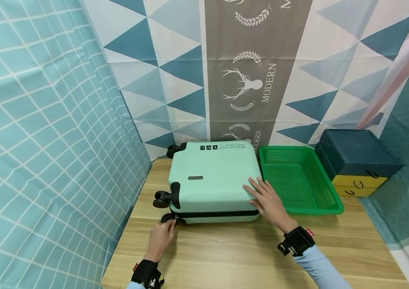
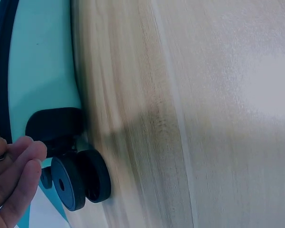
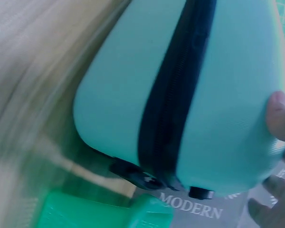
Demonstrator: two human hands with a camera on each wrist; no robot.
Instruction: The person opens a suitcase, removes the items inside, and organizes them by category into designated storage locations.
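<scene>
A mint-green hard-shell suitcase (image 1: 215, 176) lies flat on the wooden table, its black zipper band (image 1: 222, 214) running along the near side. At the near left corner my left hand (image 1: 161, 237) pinches a small metal zipper pull (image 1: 177, 217), mostly covered by the fingers. In the left wrist view the curled fingers sit beside a black caster wheel (image 2: 69, 183). My right hand (image 1: 267, 200) rests with spread fingers on the near right corner of the lid. The right wrist view shows the thumb (image 3: 278, 116) against the shell and the zipper band (image 3: 173, 99) closed along that end.
A green plastic basket (image 1: 334, 200) stands right of the suitcase, close to its side. Behind it at the right is a dark blue box (image 1: 360, 150) with yellow drawer fronts (image 1: 360, 184). Patterned cloth (image 1: 175, 68) hangs at the back, and blue checked cloth (image 1: 45, 120) hangs left.
</scene>
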